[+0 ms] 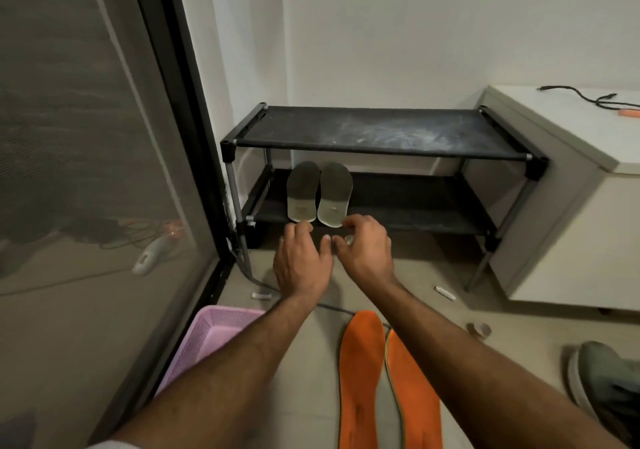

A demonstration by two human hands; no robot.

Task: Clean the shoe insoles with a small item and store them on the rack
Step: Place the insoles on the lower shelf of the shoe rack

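Two grey insoles on the rack's lower shelf

The pair of flat grey foam insoles lies side by side on the black two-tier shoe rack, heels just beyond the left hand and right hand, whose loosely curled fingers grasp nothing.

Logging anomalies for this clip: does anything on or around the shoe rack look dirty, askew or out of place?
Yes. The rack's top shelf carries whitish dusty smears on its right half. The two grey insoles on the lower shelf overhang its front edge. On the floor, a cable trails from the rack's left leg, and small bits of litter lie nearby.
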